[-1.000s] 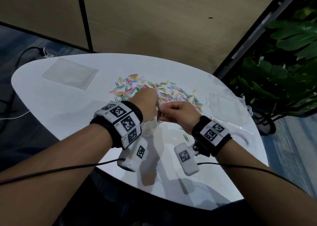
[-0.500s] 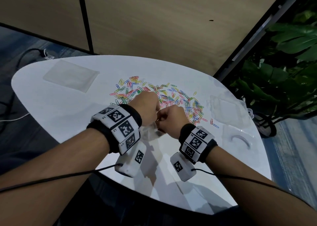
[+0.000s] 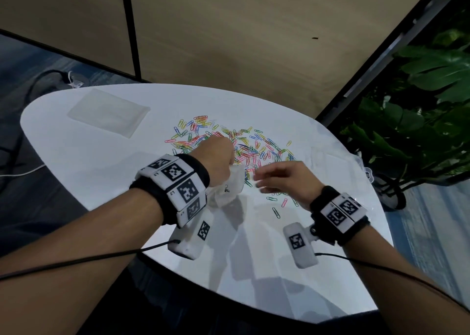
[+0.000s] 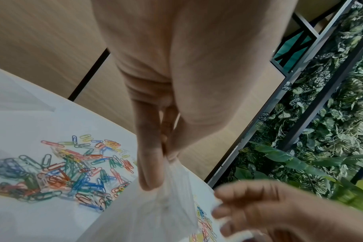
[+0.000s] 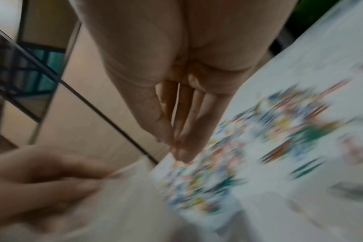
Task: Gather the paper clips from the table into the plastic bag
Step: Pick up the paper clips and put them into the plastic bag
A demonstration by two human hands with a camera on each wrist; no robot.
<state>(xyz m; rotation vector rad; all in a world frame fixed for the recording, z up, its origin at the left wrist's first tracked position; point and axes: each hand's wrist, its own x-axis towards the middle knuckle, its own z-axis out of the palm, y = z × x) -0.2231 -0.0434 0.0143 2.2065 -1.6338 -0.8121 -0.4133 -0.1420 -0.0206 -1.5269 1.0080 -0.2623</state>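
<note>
Clear plastic bag (image 3: 230,185) pinched at the rim by left hand (image 3: 216,160), one dark clip faintly visible inside. Right hand (image 3: 284,179) beside it, fingers loosely extended, holding nothing. Coloured paper clips (image 3: 241,144) heaped on white table (image 3: 89,161) just beyond.

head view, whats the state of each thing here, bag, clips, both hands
plastic bag: crumpled, held up off the table by its top edge
paper clips: loose, spread in a pile on the white table, a few strays nearer the person
left hand: pinches the bag's top
right hand: fingers relaxed, holds nothing visible, beside the bag
</note>
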